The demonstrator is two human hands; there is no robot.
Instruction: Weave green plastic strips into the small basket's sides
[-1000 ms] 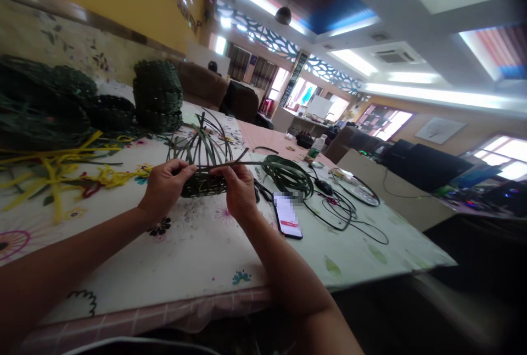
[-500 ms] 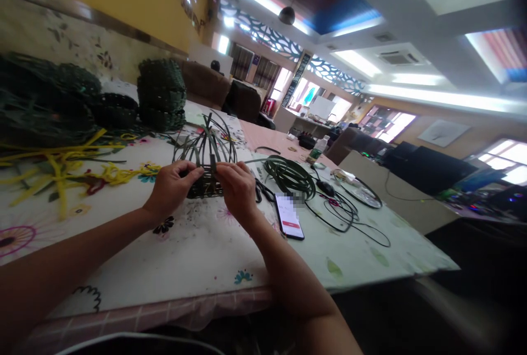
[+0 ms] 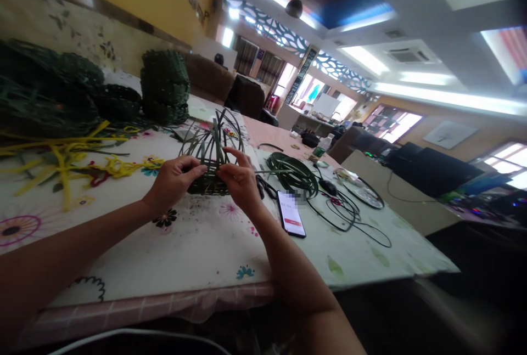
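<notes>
Floral cloth covers the long table (image 3: pixel 197 256), which runs along a yellow wall in a bright room with white ceiling lights. Near the middle of the cloth sits a small half-woven basket (image 3: pixel 208 182) of dark green strips, its loose uprights (image 3: pixel 214 141) fanning up and outward above the woven base.

Both hands meet at this basket. The left hand (image 3: pixel 171 179) holds its left side, fingers curled partway closed around the woven wall, the thumb pressed toward the front at the rim. The right hand (image 3: pixel 241 179) is at the basket's right side; thumb and forefinger are pinched nearly shut on a thin green strip (image 3: pixel 267 171) that runs off to the right toward a coil of green strip (image 3: pixel 294 174) lying on the cloth. The remaining right fingers are loosely bent; whether they touch the basket cannot be told.

Just beside the right wrist lies a phone (image 3: pixel 291 220), screen up. Black cables (image 3: pixel 349 218) loop across the table beyond it. To the far left, a stack of finished green baskets (image 3: pixel 164 89) stands near the wall, with more dark woven pieces (image 3: pixel 49 97) beside it and yellow strips (image 3: pixel 61 157) scattered in front.
</notes>
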